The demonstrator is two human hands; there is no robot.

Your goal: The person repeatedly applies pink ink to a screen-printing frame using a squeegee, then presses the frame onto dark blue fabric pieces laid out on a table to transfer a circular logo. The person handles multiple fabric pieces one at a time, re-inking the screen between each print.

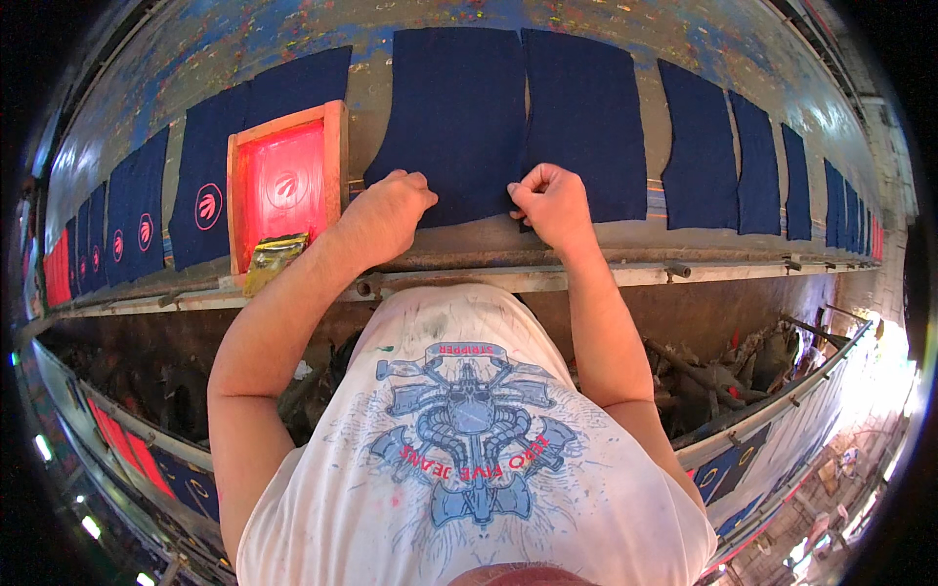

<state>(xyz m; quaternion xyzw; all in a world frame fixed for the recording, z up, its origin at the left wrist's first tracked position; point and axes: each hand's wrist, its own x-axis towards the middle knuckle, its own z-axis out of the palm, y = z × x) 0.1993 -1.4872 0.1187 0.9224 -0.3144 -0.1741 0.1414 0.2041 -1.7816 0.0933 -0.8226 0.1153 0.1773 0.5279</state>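
Note:
A navy fabric panel (457, 117) lies flat on the long table in front of me. My left hand (396, 217) is closed at its lower left edge, fingers curled onto the cloth. My right hand (552, 207) pinches the same panel's lower right corner between thumb and forefinger. Another navy panel (586, 127) lies close beside it, partly under my right hand. Left of my left hand, a wooden-framed printing screen (337, 156) with wet red ink rests over other navy cloth. A squeegee smeared with yellowish ink (276, 256) leans at the screen's near end, partly behind my left forearm.
Navy panels with red round emblems (208, 207) lie to the left. Plain navy panels (696, 146) continue to the right. A metal rail with bolts (676, 271) runs along the table's near edge. Behind me stands another table with red and navy pieces (132, 444).

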